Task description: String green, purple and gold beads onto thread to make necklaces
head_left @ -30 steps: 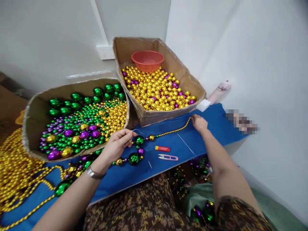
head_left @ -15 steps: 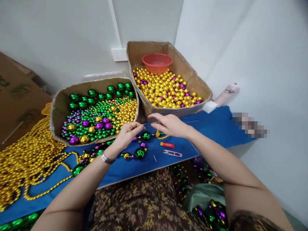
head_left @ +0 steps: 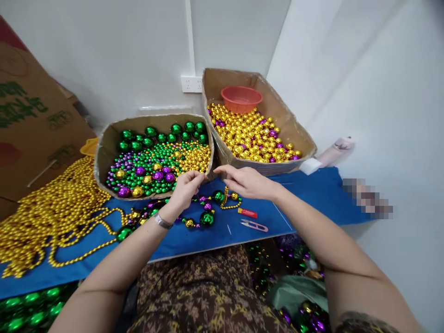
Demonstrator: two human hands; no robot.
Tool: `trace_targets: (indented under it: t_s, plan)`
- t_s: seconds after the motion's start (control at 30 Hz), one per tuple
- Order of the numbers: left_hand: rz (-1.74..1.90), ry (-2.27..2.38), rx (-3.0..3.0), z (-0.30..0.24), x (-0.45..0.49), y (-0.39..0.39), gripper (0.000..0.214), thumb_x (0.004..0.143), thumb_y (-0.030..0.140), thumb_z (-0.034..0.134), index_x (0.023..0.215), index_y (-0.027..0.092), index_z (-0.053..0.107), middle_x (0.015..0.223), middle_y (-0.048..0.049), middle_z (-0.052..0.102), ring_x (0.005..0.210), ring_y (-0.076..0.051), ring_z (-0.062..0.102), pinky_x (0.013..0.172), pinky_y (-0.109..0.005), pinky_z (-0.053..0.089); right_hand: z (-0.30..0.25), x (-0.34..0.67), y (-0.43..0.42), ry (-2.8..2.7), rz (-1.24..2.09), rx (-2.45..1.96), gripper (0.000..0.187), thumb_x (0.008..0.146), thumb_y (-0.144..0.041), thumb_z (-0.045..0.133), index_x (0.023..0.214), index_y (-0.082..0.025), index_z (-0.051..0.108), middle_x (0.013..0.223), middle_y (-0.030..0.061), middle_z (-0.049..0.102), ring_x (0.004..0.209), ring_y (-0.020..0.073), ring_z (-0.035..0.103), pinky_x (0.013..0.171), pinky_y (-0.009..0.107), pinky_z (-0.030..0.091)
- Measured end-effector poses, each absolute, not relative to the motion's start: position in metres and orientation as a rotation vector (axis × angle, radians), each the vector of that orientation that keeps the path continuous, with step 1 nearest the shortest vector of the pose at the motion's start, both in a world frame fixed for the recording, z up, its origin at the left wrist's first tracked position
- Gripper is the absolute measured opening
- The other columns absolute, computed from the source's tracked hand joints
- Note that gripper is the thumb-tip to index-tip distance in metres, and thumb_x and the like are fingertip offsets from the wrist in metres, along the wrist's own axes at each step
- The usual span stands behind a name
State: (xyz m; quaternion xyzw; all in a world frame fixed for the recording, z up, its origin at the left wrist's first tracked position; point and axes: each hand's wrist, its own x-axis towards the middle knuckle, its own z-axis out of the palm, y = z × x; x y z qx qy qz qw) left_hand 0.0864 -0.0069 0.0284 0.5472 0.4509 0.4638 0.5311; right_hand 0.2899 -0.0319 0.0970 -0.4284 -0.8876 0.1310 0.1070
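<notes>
My left hand [head_left: 189,188] is closed in a pinch above the table, in front of the left box. To its right, my right hand [head_left: 248,181] has its index finger stretched out and the other fingers curled. A thin pale string seems to run between the fingertips, though it barely shows. Just under my right hand a short strand of gold beads [head_left: 225,198] stands up off the cloth. It leads to a garland of green, purple and gold balls [head_left: 207,218] lying below my hands. A red and yellow lighter [head_left: 247,213] and pink thread snips [head_left: 255,225] lie to the right.
A box of mixed beads [head_left: 100,171] and a box of gold balls [head_left: 301,138] holding a red basin [head_left: 242,97] stand behind. Gold bead strands [head_left: 52,203] heap at the left on the blue cloth [head_left: 312,185]. A pink roll [head_left: 336,151] is at the right wall.
The view has shifted, so everything sits further right. The gold bead strand beneath my right hand now stands more upright. My hands keep nearly the same pose and have come slightly closer together.
</notes>
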Motion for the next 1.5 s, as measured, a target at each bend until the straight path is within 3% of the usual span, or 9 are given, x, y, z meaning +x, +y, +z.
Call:
trace_targets:
  t_s: [0.4,0.53,0.7,0.8,0.9,1.0,1.13,1.33,1.5]
  plan:
    - [0.697,0.713,1.684,0.036,0.092,-0.013,0.025,0.081,0.036,0.057,0.071,0.013,0.060,0.058,0.0041,0.045,0.052,-0.007,0.032,0.050,-0.022,0.025,0.103,0.264,-0.023,-2.786,0.107,-1.321,0.031,0.093,-0.031,0.039,0.119,-0.021,0.053,0.092,0.0067,0.071,0.070,0.0175,0.060,0.056,0.027,0.026]
    - [0.679,0.752,1.832,0.038,0.090,-0.011,0.028,0.082,0.038,0.058,0.070,0.013,0.063,0.059,0.0024,0.051,0.053,-0.007,0.037,0.052,-0.022,0.028,0.105,0.274,-0.017,-2.724,0.279,-1.287,0.027,0.091,-0.030,0.044,0.113,-0.021,0.056,0.085,0.0036,0.070,0.069,0.0145,0.059,0.060,0.025,0.031]
    - [0.728,0.955,2.144,0.046,0.080,-0.005,0.028,0.084,0.037,0.057,0.073,0.014,0.069,0.059,-0.0011,0.060,0.053,-0.010,0.047,0.052,-0.022,0.030,0.105,0.311,-0.022,-2.571,0.789,-1.260,0.030,0.092,-0.040,0.047,0.077,-0.018,0.062,0.070,0.0017,0.064,0.063,0.0121,0.056,0.064,0.027,0.041]
    - [0.751,0.974,2.201,0.053,0.082,-0.003,0.026,0.084,0.034,0.056,0.074,0.015,0.070,0.058,-0.0014,0.061,0.052,-0.010,0.047,0.053,-0.023,0.030,0.102,0.310,-0.037,-2.067,1.197,-0.945,0.033,0.091,-0.049,0.048,0.078,-0.020,0.058,0.094,0.0040,0.067,0.086,0.0139,0.062,0.078,0.031,0.049]
    - [0.808,0.921,2.212,0.063,0.092,-0.004,0.024,0.083,0.031,0.056,0.068,0.016,0.067,0.054,0.0005,0.057,0.050,-0.009,0.042,0.052,-0.024,0.029,0.100,0.284,-0.044,-1.638,1.237,-0.756,0.035,0.089,-0.056,0.050,0.080,-0.023,0.051,0.116,0.0041,0.062,0.107,0.0151,0.058,0.089,0.034,0.049]
    - [0.883,0.868,2.211,0.079,0.101,-0.004,0.024,0.082,0.028,0.055,0.063,0.016,0.062,0.053,0.0015,0.052,0.050,-0.009,0.038,0.052,-0.024,0.027,0.107,0.255,-0.035,-1.392,1.166,-0.734,0.034,0.089,-0.058,0.048,0.084,-0.024,0.048,0.091,0.0007,0.063,0.082,0.0113,0.061,0.076,0.028,0.052]
    - [0.914,0.862,2.180,0.104,0.105,-0.002,0.026,0.080,0.025,0.057,0.056,0.015,0.056,0.051,0.0018,0.048,0.050,-0.008,0.037,0.051,-0.024,0.026,0.136,0.235,-0.016,-1.287,1.027,-0.738,0.035,0.088,-0.058,0.051,0.082,-0.024,0.048,0.065,-0.0062,0.046,0.048,0.0062,0.039,0.046,0.019,0.038]
    - [0.993,0.805,2.130,0.152,0.103,-0.006,0.025,0.078,0.020,0.062,0.055,0.013,0.056,0.051,0.0030,0.044,0.050,-0.006,0.033,0.050,-0.024,0.025,0.210,0.218,-0.020,-1.181,0.951,-0.705,0.033,0.097,-0.034,0.045,0.067,-0.021,0.042,0.052,-0.0099,0.021,0.037,0.0033,0.016,0.035,0.017,0.012]
    - [1.066,0.821,1.980,0.192,0.099,-0.021,0.018,0.073,0.010,0.068,0.060,0.011,0.056,0.054,0.0025,0.041,0.056,-0.007,0.037,0.050,-0.023,0.026,0.261,0.207,-0.036,-1.236,0.838,-0.668,0.040,0.100,-0.017,0.031,0.060,-0.017,0.039,0.049,-0.0104,0.015,0.036,-0.0006,0.013,0.038,0.011,0.009]
